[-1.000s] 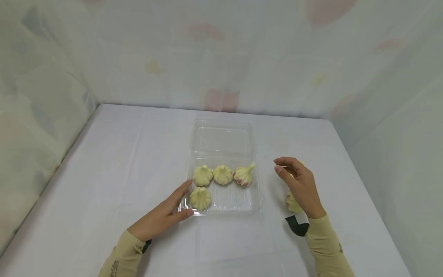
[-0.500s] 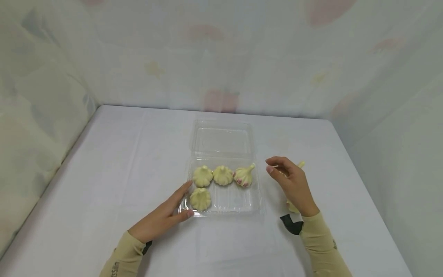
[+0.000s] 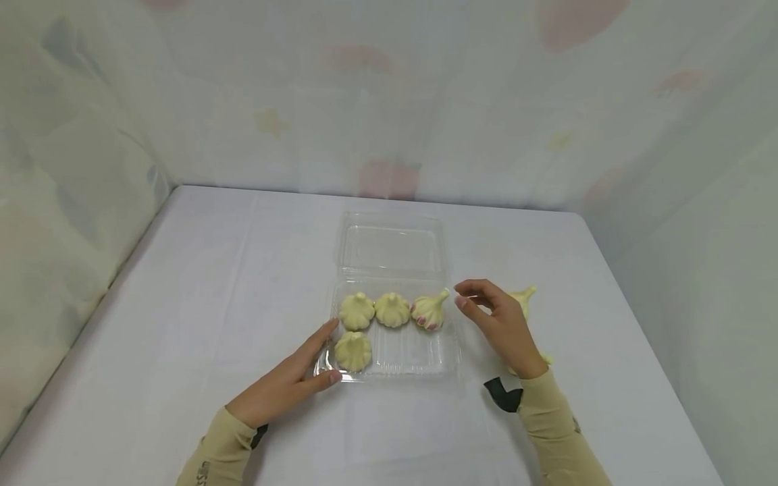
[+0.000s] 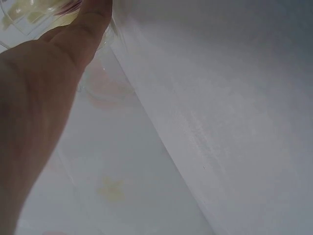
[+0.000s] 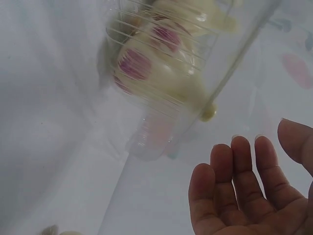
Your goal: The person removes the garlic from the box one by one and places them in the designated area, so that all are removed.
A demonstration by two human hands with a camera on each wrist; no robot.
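Observation:
A clear plastic clamshell box [image 3: 407, 358] lies with its lid [image 3: 394, 244] folded back. Inside are several garlic bulbs: a row along the back, ending in a purple-marked bulb [image 3: 429, 312], plus one front-left bulb [image 3: 352, 352]. My left hand [image 3: 286, 378] rests on the box's front-left corner, fingers along the left side and thumb at the front edge. Just right of the box hovers my right hand [image 3: 501, 324], fingers loosely bent and holding nothing. In the right wrist view its fingertips [image 5: 222, 159] are apart from the purple-marked garlic [image 5: 156, 63] seen through the clear wall.
Beyond the right hand lies another garlic bulb [image 3: 523, 298]. A further bulb [image 3: 547, 360] is mostly hidden by the right wrist. The white-covered table [image 3: 182, 304] meets patterned cloth walls [image 3: 292, 101] at the back and sides. Each wrist wears a black piece [image 3: 503, 395].
My right hand has moved left toward the box, uncovering more of the bulb behind it. The left hand and the garlic in the box have stayed in place.

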